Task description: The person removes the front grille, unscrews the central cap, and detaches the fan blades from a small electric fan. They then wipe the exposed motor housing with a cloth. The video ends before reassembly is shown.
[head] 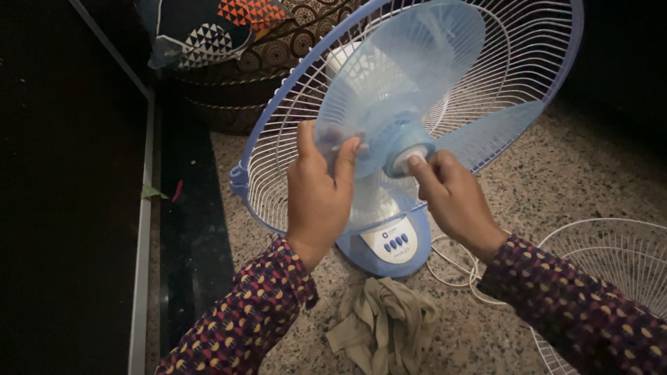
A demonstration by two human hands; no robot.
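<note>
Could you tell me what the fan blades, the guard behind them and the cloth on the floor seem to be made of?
The fan blades look like translucent pale blue plastic; light passes through them. The guard seems thin white-coated metal wire with a blue plastic rim. The cloth looks like soft, crumpled beige fabric, probably cotton.

I'm seeing translucent pale-blue plastic fan blades [410, 76], smooth and faintly glossy, backed by a thin white-coated wire guard [514, 62]. The floor [577, 173] is looking like speckled polished stone; a crumpled matt cloth rag [382, 326] is lying limp on it.
</note>
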